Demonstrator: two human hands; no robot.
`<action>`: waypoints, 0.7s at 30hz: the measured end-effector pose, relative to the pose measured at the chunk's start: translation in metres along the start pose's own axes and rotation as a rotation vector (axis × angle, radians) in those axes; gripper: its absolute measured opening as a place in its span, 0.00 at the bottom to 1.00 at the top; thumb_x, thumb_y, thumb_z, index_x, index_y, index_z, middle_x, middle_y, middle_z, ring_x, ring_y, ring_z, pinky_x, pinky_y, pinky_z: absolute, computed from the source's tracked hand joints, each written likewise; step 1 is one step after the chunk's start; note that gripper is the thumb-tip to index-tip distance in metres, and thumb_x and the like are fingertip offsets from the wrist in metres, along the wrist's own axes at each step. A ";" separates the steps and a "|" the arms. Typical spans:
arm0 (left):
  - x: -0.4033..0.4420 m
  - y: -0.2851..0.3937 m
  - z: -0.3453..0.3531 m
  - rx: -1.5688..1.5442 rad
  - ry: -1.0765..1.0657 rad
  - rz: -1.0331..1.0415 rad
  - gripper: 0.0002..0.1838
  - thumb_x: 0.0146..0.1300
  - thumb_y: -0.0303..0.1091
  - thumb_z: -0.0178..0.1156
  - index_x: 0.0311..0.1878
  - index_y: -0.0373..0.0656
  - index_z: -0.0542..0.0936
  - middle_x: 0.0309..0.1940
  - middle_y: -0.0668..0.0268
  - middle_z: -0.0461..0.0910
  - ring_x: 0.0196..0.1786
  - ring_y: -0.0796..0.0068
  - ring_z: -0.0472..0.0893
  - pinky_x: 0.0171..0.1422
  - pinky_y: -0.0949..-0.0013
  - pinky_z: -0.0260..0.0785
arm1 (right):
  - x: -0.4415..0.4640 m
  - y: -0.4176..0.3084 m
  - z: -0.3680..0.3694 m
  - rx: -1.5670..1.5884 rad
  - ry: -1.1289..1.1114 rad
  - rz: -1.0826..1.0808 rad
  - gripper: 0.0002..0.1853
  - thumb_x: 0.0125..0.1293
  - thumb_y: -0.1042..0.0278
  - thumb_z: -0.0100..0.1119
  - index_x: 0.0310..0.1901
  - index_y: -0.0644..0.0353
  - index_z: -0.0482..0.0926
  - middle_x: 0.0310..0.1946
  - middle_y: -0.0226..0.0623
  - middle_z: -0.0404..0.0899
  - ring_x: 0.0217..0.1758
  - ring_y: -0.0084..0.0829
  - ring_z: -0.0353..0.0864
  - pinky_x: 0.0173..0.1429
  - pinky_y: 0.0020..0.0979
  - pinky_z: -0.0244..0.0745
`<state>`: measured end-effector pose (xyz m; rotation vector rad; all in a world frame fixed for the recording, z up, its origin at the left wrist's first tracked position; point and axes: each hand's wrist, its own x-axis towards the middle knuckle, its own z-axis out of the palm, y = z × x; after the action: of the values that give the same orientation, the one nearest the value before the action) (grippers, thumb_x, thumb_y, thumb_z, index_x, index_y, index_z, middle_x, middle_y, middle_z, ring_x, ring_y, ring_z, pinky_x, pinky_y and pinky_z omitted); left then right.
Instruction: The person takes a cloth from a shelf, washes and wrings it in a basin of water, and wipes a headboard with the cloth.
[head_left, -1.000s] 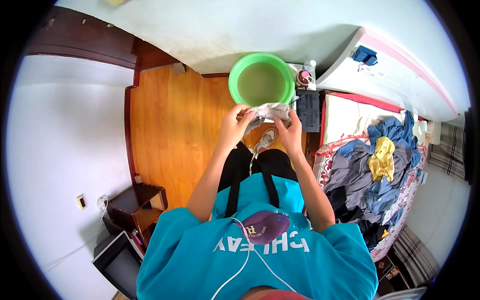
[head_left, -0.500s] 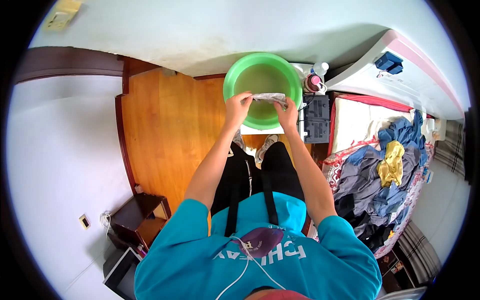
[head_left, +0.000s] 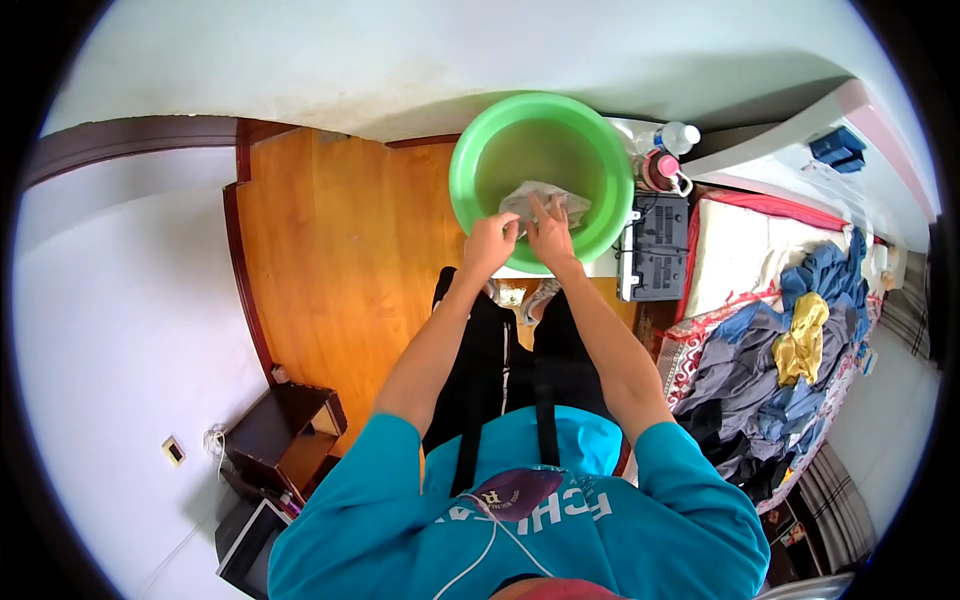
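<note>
We see the pale cloth [head_left: 543, 187] lowered into the green basin [head_left: 462, 180]; half a second ago it is stretched in a strip between both hands above the rim, and a second ago it is nearer the body, short of the basin. Now it lies loosely spread at the near side, against the murky water [head_left: 540, 145]; how much of it is under the surface we cannot tell.

The grip has changed with it. The right hand [head_left: 550, 238] reaches over the rim with its fingers extended and slightly parted, resting on top of the cloth. The left hand [head_left: 490, 246] is curled at the cloth's near left edge, thumb and forefinger close together; whether it pinches fabric or only touches it, we cannot tell. We judge that the work has passed from handling the cloth in the air to wetting it.

The basin stands on a white bench [head_left: 597, 267]. Well apart, on the bed, the clothes pile [head_left: 770, 350] lies just as before, a yellow garment [head_left: 801, 340] on top.
</note>
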<state>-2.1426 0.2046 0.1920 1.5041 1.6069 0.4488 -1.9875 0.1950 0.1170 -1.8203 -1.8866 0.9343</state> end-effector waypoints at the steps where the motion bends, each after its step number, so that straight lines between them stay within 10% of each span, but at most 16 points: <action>1: -0.003 -0.001 -0.002 -0.012 0.012 0.032 0.12 0.68 0.34 0.59 0.49 0.40 0.86 0.41 0.48 0.86 0.44 0.45 0.85 0.50 0.53 0.78 | 0.005 -0.009 -0.002 0.009 -0.008 -0.005 0.31 0.65 0.70 0.62 0.71 0.54 0.73 0.69 0.66 0.67 0.74 0.66 0.63 0.78 0.57 0.57; 4: -0.008 -0.009 -0.003 -0.069 0.049 0.074 0.12 0.70 0.34 0.58 0.48 0.40 0.86 0.43 0.50 0.87 0.46 0.47 0.86 0.51 0.55 0.78 | 0.024 -0.002 -0.004 -0.142 -0.174 0.290 0.38 0.65 0.61 0.66 0.77 0.39 0.65 0.81 0.55 0.44 0.82 0.69 0.43 0.79 0.69 0.48; 12: -0.017 -0.018 -0.010 -0.128 0.023 0.053 0.12 0.71 0.35 0.59 0.48 0.40 0.86 0.41 0.53 0.87 0.44 0.53 0.87 0.49 0.60 0.78 | 0.034 0.033 -0.007 -0.205 -0.180 -0.008 0.23 0.61 0.73 0.65 0.59 0.52 0.80 0.76 0.52 0.59 0.76 0.64 0.58 0.79 0.55 0.60; 14: -0.018 -0.012 -0.016 -0.163 -0.013 -0.024 0.12 0.71 0.35 0.59 0.48 0.41 0.86 0.40 0.54 0.88 0.43 0.55 0.87 0.48 0.61 0.78 | 0.031 0.041 0.011 -0.272 0.117 -0.003 0.17 0.58 0.78 0.63 0.50 0.57 0.81 0.64 0.51 0.75 0.67 0.56 0.73 0.68 0.52 0.73; 17: -0.018 -0.031 -0.002 -0.273 -0.034 -0.088 0.14 0.74 0.38 0.58 0.52 0.39 0.84 0.42 0.57 0.87 0.45 0.63 0.87 0.50 0.64 0.78 | 0.038 0.031 -0.008 0.251 -0.047 0.104 0.12 0.59 0.79 0.61 0.46 0.60 0.79 0.45 0.47 0.85 0.51 0.50 0.85 0.55 0.45 0.80; 21: -0.008 -0.058 0.022 -0.473 0.019 -0.356 0.25 0.77 0.47 0.57 0.65 0.35 0.75 0.57 0.56 0.81 0.57 0.63 0.83 0.57 0.63 0.77 | 0.023 -0.018 -0.041 0.388 0.209 0.125 0.10 0.60 0.78 0.59 0.44 0.63 0.78 0.32 0.45 0.84 0.35 0.46 0.86 0.43 0.40 0.79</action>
<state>-2.1625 0.1784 0.1385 0.8454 1.6010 0.5897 -1.9767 0.2271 0.1541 -1.7334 -1.3696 1.0229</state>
